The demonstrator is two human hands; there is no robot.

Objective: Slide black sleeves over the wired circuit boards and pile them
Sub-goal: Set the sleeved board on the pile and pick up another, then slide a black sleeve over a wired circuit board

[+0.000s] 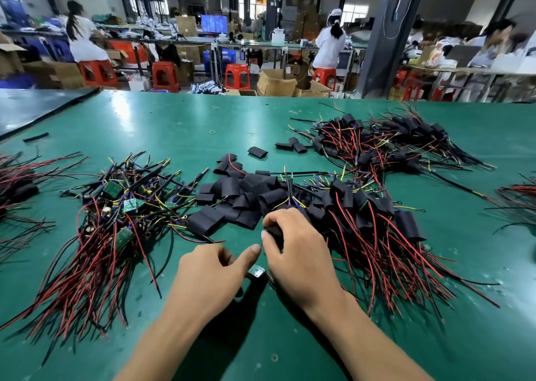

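Right hand [295, 244] pinches a black sleeve [274, 232] just in front of the loose sleeve heap [232, 198]. Left hand [211, 270] is beside it, fingers curled, thumb out. Can't tell if it holds the small board [257, 272] between the hands. Bare wired boards [116, 221] lie left of the heap, sleeved ones [362, 206] right of it.

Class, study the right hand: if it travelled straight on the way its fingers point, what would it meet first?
Most likely the heap of loose black sleeves just beyond the right hand, though depth is hard to judge.
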